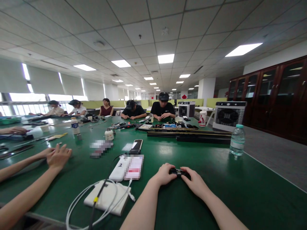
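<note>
On the green counter, two hands hold a small black object

Near the front edge of the green counter (pixel 216 166), the left hand (pixel 164 174) and the right hand (pixel 196 182) meet at a small black object (pixel 178 172). The fingers of the left hand grasp its left end; those of the right hand grasp its right end. A lighter patch shows at its middle, but no writing on it can be made out.

To the left lies a white power bank (pixel 117 171) marked with a black "2", beside a pixelated pink-and-white item (pixel 134 167) whose text is unreadable. A dark-screened phone (pixel 136 147) lies just beyond them. Nearer the front, a white cable (pixel 72 204) loops over a cream flat case (pixel 107 196), crossed by a black cable (pixel 93 210) with a yellow tag (pixel 96 199).

Well to the right stands a clear water bottle (pixel 237 140) with a turquoise cap; its pale label is too small to read. At left, a small bottle (pixel 75 126) has a blue-and-white label, also illegible. Another person's hands (pixel 59 156) are joined at far left. Beyond long black bars (pixel 203 140) and scattered tools (pixel 127 125), other people (pixel 163 108) sit around the counter.
</note>
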Tool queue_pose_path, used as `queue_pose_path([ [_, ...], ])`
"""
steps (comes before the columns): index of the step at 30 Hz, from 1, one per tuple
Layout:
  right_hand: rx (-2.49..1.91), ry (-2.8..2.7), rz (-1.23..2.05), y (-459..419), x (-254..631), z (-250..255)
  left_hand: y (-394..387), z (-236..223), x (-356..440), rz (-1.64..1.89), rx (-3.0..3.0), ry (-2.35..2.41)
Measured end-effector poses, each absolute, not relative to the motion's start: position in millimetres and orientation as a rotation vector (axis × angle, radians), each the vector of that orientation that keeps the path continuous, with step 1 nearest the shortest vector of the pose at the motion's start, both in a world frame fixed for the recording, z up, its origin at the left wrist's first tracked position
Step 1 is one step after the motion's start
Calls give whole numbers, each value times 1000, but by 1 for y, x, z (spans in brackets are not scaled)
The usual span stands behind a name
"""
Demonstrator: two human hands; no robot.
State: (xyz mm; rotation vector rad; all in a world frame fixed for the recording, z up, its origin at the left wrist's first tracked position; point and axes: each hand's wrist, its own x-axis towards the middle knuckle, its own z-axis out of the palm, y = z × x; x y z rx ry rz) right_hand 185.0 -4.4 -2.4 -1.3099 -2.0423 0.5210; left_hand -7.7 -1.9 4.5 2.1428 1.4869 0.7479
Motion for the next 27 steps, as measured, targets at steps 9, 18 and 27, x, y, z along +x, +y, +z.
queue_pose_path([
  [9,-1195,-2135,439,-3,182,-5,2,3,-8,752,2185,1475],
  [18,-1226,-2134,425,-3,182,-5,4,0,-9,763,2165,1466],
  [27,-1247,-2126,447,-3,182,-4,1,2,-9,751,2152,1488],
])
